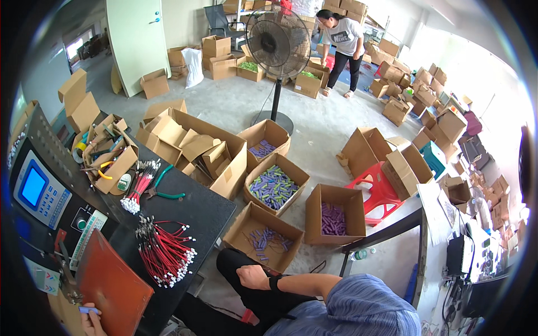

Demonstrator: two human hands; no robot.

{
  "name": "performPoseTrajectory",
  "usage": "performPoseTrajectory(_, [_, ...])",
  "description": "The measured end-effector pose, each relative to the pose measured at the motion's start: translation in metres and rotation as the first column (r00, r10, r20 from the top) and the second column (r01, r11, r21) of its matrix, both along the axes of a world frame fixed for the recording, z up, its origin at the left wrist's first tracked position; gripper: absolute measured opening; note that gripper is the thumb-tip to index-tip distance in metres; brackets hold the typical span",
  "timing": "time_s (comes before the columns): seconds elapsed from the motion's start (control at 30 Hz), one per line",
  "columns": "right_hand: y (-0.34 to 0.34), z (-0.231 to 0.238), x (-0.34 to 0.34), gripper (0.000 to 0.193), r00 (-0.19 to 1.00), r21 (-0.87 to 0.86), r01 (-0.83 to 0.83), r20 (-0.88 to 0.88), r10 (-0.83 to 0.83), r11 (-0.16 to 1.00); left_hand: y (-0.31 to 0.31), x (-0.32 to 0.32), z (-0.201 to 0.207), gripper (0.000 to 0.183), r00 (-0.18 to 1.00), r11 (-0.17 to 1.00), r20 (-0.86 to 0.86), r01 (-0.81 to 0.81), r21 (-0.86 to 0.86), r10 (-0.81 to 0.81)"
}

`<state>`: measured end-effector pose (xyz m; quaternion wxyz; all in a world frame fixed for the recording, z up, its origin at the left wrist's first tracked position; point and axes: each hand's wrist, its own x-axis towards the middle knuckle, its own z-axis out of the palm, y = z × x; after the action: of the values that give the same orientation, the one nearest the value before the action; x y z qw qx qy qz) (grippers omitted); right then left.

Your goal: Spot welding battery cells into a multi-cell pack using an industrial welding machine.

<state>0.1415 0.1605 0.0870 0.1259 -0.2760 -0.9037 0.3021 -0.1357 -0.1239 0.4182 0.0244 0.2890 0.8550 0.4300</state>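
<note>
At the lower left, my left hand (92,323) pinches a small lavender battery cell (88,309) between thumb and fingertips. It is beside an orange-red sheet (112,285) in front of a machine with a blue screen (35,185). My left forearm is out of sight. My right hand (253,276), with a black band at the wrist, rests as a loose fist on my knee; nothing shows in it. On the black bench between them, a bundle of red and black wires with white connectors (165,252) lies fanned out.
A second wire bundle (140,187), green-handled pliers (168,193) and a tool box (115,162) lie on the bench. Cartons of purple and green cells (302,173) stand ahead, near a red stool (374,193) and a fan (276,95). Another person (343,47) stands farther back.
</note>
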Motion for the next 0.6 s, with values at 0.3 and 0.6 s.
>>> performPoseTrajectory(0.3, [0.0014, 0.006, -0.0016, 0.013, 1.0, -0.015, -0.006, 0.012, 0.006, 1.0, 0.0009, -0.0012, 0.0021, 0.022, 0.999, 1.0, -0.05, 0.008, -0.027, -0.009])
performPoseTrajectory(0.6, [0.0006, 0.0046, -0.0011, 0.013, 0.999, -0.01, -0.005, 0.04, 0.006, 1.0, -0.0008, -0.0012, 0.0017, 0.023, 0.997, 0.999, -0.067, 0.021, -0.037, -0.024])
